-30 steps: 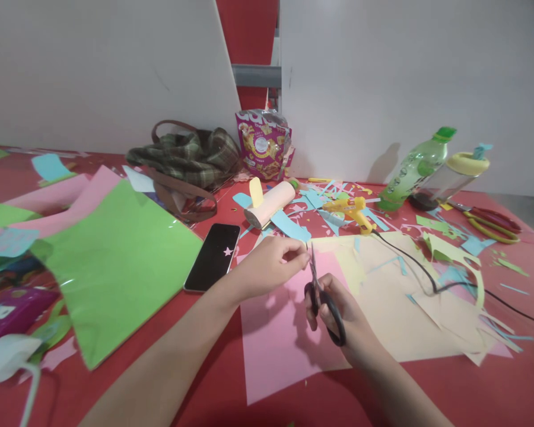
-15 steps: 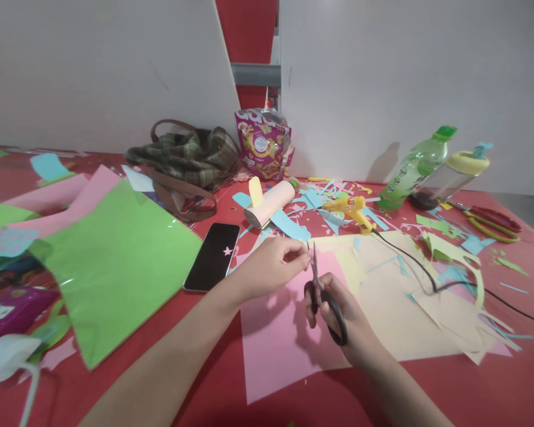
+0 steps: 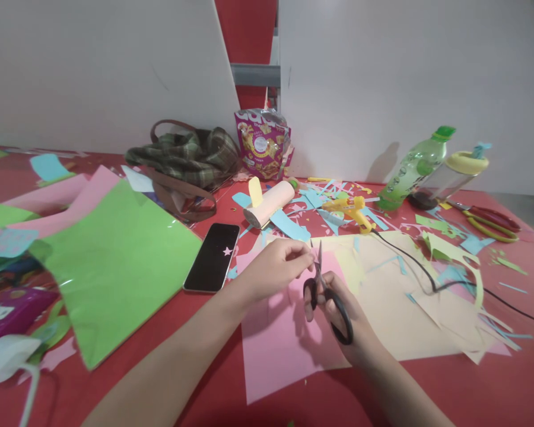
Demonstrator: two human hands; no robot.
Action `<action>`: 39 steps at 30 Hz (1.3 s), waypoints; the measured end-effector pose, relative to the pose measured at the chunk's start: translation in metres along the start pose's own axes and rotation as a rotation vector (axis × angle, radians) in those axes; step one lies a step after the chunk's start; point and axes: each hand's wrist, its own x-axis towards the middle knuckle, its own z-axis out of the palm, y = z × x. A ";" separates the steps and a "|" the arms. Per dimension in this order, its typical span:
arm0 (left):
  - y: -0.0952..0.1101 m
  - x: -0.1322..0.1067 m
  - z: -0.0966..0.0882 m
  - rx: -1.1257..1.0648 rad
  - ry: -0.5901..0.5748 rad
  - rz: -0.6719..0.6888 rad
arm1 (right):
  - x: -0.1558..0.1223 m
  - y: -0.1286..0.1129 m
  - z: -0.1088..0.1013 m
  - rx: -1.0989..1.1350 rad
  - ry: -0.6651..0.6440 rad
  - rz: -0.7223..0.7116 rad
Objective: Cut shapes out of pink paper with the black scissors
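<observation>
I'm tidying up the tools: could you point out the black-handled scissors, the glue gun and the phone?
Black-handled scissors (image 3: 318,270): head view, on the metal blades just above the handles.
Glue gun (image 3: 349,206): head view, on the yellow body.
Phone (image 3: 210,260): head view, on the dark screen.

My feed: medium-bright, slightly hazy. Light reads from above: soft shadows on pink paper (image 3: 271,356) at 6 o'clock, bottle (image 3: 412,172) shadow on white panel (image 3: 360,89) at 2. Glare streaks on green sheet (image 3: 124,267), 9 o'clock. Snack bag (image 3: 262,145) print smeared, 12. Wide-angle stretch at edges.
</observation>
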 end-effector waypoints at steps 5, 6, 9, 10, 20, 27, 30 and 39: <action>0.004 -0.003 0.011 -0.042 0.082 -0.014 | 0.000 0.000 0.000 0.038 -0.014 -0.031; 0.004 -0.003 0.013 -0.044 0.092 -0.011 | 0.000 -0.001 0.000 0.039 -0.019 -0.033; 0.005 -0.004 0.016 -0.048 0.100 -0.006 | 0.001 0.000 0.000 0.051 -0.027 -0.035; 0.005 -0.004 0.017 -0.043 0.102 -0.002 | 0.001 0.001 0.000 0.053 -0.024 -0.033; 0.004 -0.005 0.019 0.003 0.167 0.024 | 0.000 0.002 -0.002 0.000 -0.003 -0.027; 0.002 -0.007 0.031 -0.129 0.208 0.004 | 0.000 0.003 -0.002 -0.038 0.044 -0.053; 0.002 -0.008 0.036 -0.223 0.220 -0.008 | 0.000 0.003 -0.002 -0.063 0.053 -0.065; -0.002 -0.009 0.040 -0.322 0.200 -0.053 | 0.000 0.003 -0.001 -0.047 0.047 -0.078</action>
